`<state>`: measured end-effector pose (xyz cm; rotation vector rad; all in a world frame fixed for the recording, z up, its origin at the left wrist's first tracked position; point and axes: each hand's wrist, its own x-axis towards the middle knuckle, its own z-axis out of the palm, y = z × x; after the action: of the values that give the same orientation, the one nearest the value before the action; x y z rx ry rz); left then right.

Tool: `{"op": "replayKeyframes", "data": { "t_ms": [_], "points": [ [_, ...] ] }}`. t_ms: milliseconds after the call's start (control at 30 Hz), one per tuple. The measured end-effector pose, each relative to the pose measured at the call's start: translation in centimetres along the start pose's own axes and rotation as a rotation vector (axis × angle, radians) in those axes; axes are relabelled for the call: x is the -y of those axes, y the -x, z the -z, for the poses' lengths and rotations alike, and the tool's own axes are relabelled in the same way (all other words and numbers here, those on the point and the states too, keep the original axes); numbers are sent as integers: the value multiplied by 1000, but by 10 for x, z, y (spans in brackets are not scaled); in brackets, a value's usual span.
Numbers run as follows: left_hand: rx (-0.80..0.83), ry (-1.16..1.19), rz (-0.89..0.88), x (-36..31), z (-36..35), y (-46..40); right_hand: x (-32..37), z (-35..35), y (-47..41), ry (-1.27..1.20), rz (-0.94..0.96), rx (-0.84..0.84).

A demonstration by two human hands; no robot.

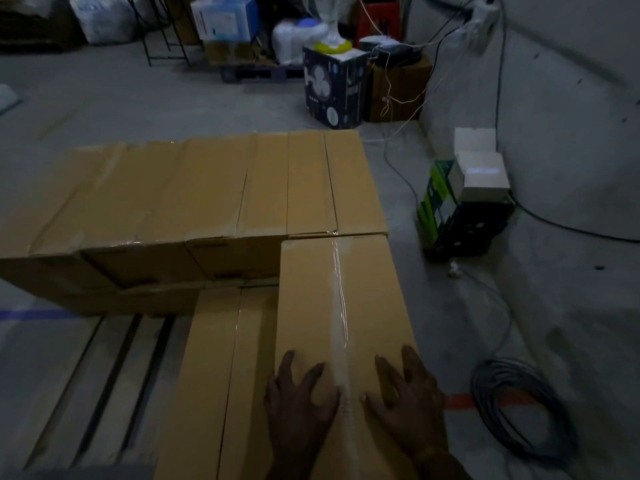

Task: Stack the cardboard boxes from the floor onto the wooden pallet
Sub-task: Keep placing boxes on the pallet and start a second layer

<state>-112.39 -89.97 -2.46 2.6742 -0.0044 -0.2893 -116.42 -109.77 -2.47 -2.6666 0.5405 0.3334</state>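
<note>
A long taped cardboard box (325,292) lies on top of a lower box (211,375) at the near right of the wooden pallet (86,386). My left hand (299,407) and my right hand (405,393) press flat on the near end of its lid, fingers spread, one on each side of the clear tape seam. Its far end meets a row of several stacked cardboard boxes (194,188) across the back of the pallet. Bare pallet slats show at the lower left.
A coil of grey cable (519,407) lies on the floor to the right. A green and black box (460,216) topped by white boxes stands by the right wall. A dark fan carton (332,88), bags and wires crowd the back.
</note>
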Motion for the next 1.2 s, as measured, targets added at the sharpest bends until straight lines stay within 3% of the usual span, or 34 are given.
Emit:
{"op": "replayKeyframes", "data": {
  "t_ms": [167,433,633,867,1000,1200],
  "points": [
    [-16,-34,-17,-1,-12,-15,-5,-11,-15,75,6,15],
    [191,-213,-30,-8,42,4,28,18,8,177,-45,98],
    [78,-186,-75,-27,156,62,100,104,81,127,88,106],
    [-110,-174,-127,-23,284,140,179,192,182,75,258,-30],
    [-192,-93,-142,18,330,198,217,211,249,87,329,-51],
    [-323,-60,-81,118,388,302,285,179,359,73,432,-24]
  ]
}}
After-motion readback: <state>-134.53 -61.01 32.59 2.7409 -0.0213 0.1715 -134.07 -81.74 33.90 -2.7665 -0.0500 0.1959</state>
